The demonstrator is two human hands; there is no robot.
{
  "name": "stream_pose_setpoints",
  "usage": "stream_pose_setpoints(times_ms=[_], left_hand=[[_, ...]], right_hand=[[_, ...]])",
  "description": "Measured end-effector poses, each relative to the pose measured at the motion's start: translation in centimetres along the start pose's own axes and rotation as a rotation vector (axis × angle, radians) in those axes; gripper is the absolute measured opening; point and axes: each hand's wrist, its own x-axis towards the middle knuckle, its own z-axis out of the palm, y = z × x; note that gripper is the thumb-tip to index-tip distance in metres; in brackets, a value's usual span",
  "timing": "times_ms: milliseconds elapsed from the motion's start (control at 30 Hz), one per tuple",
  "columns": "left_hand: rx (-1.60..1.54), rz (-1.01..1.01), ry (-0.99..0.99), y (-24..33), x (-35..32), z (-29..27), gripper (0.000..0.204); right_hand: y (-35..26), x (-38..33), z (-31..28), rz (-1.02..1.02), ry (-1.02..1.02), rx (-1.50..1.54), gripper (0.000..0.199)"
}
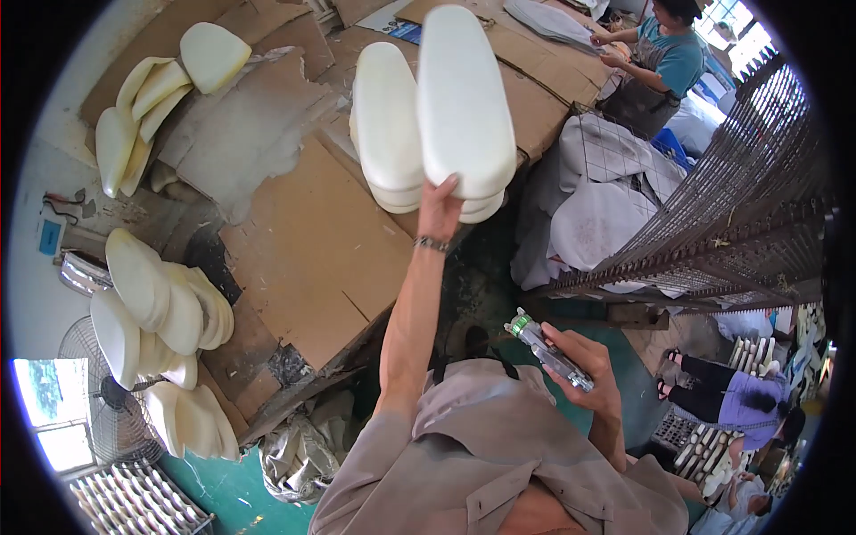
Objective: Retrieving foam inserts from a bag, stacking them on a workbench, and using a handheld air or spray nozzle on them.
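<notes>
My left hand [440, 207] grips the near end of a long, round-ended white foam pad [466, 98], thumb on its upper face and fingers hidden beneath. Under that pad, the rims of similar pads [482, 209] show at the table edge. To its left lies another stack of white pads [387, 116]. In front of my body, my right hand [584, 366] is closed round a small silver hand tool [555, 355] with a green collar; its exact kind I cannot make out.
Brown cardboard [312, 250] covers the worktable. More cream pads [169, 299] are piled at the left, near a fan [102, 383]. Grey cloth [606, 214] fills a wire cage at right, beside a dark slatted rack [713, 187]. A person [655, 67] works at the far right.
</notes>
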Motion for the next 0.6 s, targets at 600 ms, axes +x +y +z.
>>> stream_pose_setpoints(times_ms=[600], left_hand=[[0.274,-0.341,0.404,-0.8,-17.4,-15.5,0.039]], right_hand=[[1.0,3.2,3.6,0.021,-0.209,0.084,0.047]])
